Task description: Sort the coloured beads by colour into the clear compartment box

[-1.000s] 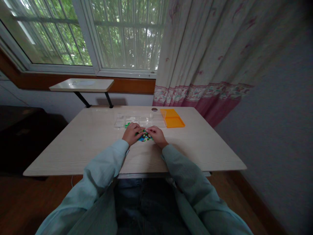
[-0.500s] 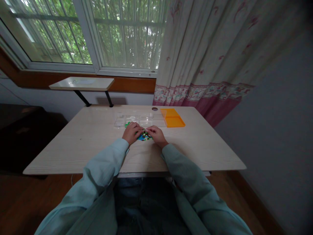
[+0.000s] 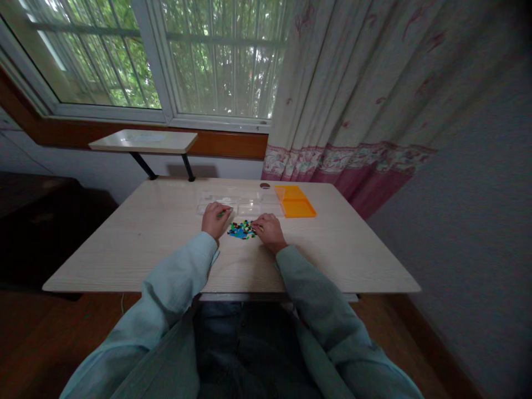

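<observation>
A small heap of coloured beads [image 3: 241,229], blue, green, red and dark, lies on the pale wooden table [image 3: 145,244] in front of me. My left hand [image 3: 214,219] is to the left of the heap, fingers curled, pinching a small green piece near the clear compartment box [image 3: 245,204]. My right hand [image 3: 270,230] rests at the heap's right edge with its fingertips closed on the beads. Both arms wear light blue-green sleeves.
An orange lid [image 3: 296,201] lies to the right of the clear box. A small dark round thing [image 3: 264,185] sits near the table's far edge. A white shelf [image 3: 143,141] juts out under the window. A patterned curtain [image 3: 344,94] hangs at the right.
My left hand has drawn away from the heap, up and to the left toward the clear box, with a green piece in its fingers. The heap now shows between my hands.
</observation>
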The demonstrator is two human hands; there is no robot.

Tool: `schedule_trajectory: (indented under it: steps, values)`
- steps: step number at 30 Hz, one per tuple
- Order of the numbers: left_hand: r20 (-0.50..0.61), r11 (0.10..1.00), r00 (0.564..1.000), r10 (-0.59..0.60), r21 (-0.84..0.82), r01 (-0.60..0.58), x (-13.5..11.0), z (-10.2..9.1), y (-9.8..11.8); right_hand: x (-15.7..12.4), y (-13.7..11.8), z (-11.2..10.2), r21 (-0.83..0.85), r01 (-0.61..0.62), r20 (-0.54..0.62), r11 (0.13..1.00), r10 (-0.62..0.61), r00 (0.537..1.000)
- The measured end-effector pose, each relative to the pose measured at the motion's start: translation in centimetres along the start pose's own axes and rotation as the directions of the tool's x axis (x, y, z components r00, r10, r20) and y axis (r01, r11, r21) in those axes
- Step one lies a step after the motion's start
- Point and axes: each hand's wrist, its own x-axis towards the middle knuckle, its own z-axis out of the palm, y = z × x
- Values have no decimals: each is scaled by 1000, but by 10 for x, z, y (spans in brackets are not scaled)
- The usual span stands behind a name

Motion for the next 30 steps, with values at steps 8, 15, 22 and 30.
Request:
schedule_trajectory:
  steps: [8, 15, 22, 30]
  values:
    - [-5, 1000, 1000, -6, -7, 6, 0, 0, 0, -4, -6, -7, -34, -30, 5, 999, 30, 1000]
    - [-13, 999, 1000, -11, -31, 10, -1, 0, 0, -5, -7, -7, -70, -26, 3, 997, 26, 1000]
    - [-16, 999, 1000, -23, -41, 23, 0, -1, 1, -4, -9, -8, -133, -21, -16, 991, 19, 1000]
    - [-22, 999, 1000, -8, -44, 7, 0, -1, 0, -3, -9, -7, -122, -27, -15, 992, 26, 1000]
